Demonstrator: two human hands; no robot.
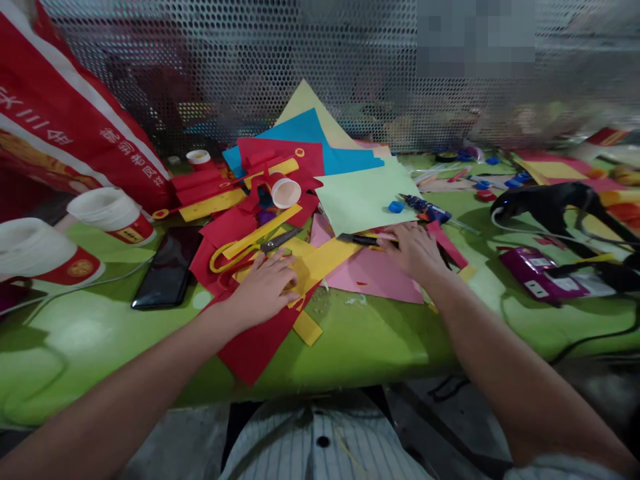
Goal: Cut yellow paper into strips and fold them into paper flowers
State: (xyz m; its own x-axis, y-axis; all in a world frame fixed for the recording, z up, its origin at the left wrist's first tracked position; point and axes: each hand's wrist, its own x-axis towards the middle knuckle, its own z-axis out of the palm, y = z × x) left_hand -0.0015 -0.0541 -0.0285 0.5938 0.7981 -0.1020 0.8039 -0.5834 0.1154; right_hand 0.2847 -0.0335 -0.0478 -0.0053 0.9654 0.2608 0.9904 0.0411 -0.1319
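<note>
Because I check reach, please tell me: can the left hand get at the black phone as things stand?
Probably yes: the phone lies on the green table, left of the left hand, with its dark face mostly uncovered. The scissors and red paper between them look low enough to pass over.

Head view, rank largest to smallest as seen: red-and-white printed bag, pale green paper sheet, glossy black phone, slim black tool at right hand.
1. Printed bag
2. Green sheet
3. Black phone
4. Slim tool, partly covered by right hand
</note>
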